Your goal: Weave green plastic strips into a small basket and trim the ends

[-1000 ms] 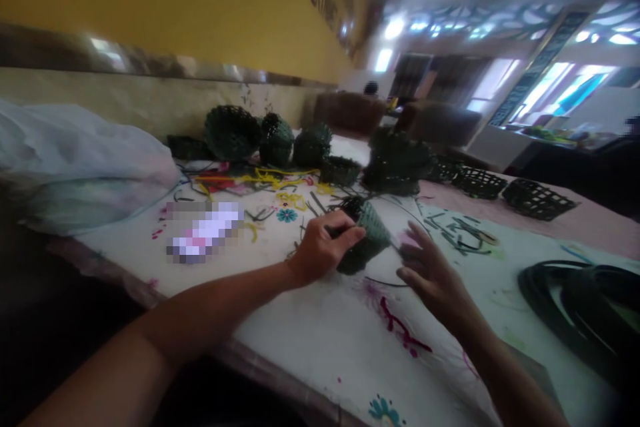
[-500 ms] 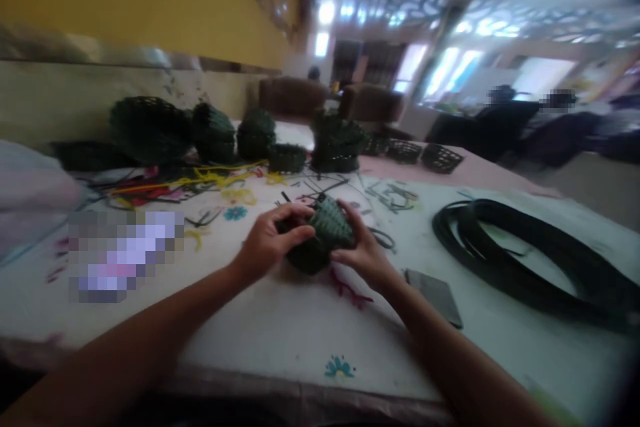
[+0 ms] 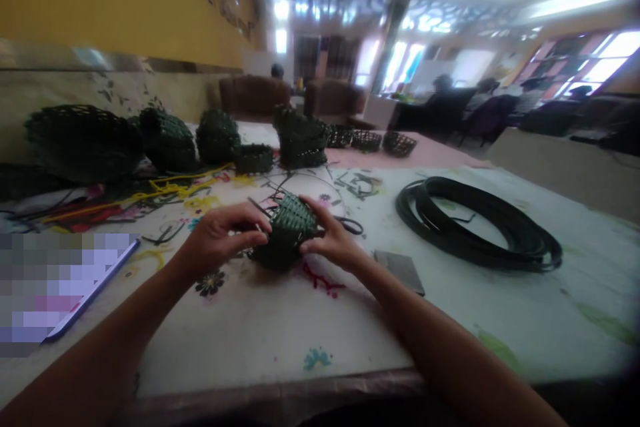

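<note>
A small dark green woven basket (image 3: pixel 290 223) is held just above the patterned tablecloth, tilted over. My right hand (image 3: pixel 333 240) grips its right side, thumb at the front and fingers behind. At the basket's left edge, my left hand (image 3: pixel 230 233) has thumb and forefinger pinched close together; what lies between the tips is too small to make out. A dark strip end (image 3: pixel 259 207) sticks out beside those fingers.
Several woven baskets (image 3: pixel 305 137) line the table's back. A coil of black strip (image 3: pixel 480 257) lies right, with a flat grey block (image 3: pixel 400 271) nearer. Coloured scraps (image 3: pixel 185 190) lie back left, and a partly blurred phone (image 3: pixel 95 290) at left. People sit far off.
The view has swung right, so everything sits further left. My left fingertips have shifted from the basket's top face to its left edge. The right hand keeps its hold.
</note>
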`<state>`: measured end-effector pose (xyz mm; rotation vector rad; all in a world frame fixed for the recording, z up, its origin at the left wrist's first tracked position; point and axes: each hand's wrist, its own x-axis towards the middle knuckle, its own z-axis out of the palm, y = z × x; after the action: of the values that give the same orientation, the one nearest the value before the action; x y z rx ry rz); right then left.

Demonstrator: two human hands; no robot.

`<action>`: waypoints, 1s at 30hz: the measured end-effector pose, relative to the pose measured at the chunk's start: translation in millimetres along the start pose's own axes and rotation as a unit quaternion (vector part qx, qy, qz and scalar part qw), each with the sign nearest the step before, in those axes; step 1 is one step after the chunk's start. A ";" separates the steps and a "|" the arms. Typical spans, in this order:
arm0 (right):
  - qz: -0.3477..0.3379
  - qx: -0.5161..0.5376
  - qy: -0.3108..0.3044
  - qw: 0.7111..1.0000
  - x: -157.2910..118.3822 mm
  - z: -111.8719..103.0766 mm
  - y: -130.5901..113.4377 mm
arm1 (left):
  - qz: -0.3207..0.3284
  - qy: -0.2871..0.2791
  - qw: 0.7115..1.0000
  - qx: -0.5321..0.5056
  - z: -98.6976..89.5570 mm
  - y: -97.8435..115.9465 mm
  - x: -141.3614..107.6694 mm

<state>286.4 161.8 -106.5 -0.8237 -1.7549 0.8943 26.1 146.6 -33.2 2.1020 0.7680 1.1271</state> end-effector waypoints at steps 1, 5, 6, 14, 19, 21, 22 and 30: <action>-0.003 0.000 -0.003 1.000 0.0 0.0 -0.1 | -0.017 0.000 1.000 -0.009 0.4 0.5 -1.0; -0.003 -0.003 -0.015 1.000 -0.1 0.4 0.0 | -0.081 -0.002 0.995 -0.049 2.4 0.4 -3.3; -0.002 -0.004 -0.017 1.000 -0.1 0.5 0.1 | -0.092 0.002 0.994 -0.058 3.1 -0.2 -3.2; 0.013 0.015 -0.026 0.999 -0.3 0.1 -0.3 | -0.129 0.027 0.981 -0.144 9.9 -4.0 -1.4; 0.020 0.026 -0.020 0.999 -0.3 0.6 0.4 | -0.152 0.039 0.973 -0.170 11.9 -4.1 -0.1; 0.026 0.035 -0.013 0.999 -0.1 0.4 0.9 | -0.150 0.052 0.973 -0.165 12.9 -4.2 0.4; 0.029 0.043 -0.010 0.999 0.0 0.2 1.0 | -0.146 0.060 0.975 -0.156 13.4 -4.1 0.5; 0.047 0.088 -0.012 0.995 -0.5 -0.4 -1.5 | -0.082 0.037 0.995 -0.034 7.1 2.8 1.3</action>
<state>286.7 160.7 -105.4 -0.7874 -1.6418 1.1090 33.4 144.1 -33.6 1.9117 0.9065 1.1291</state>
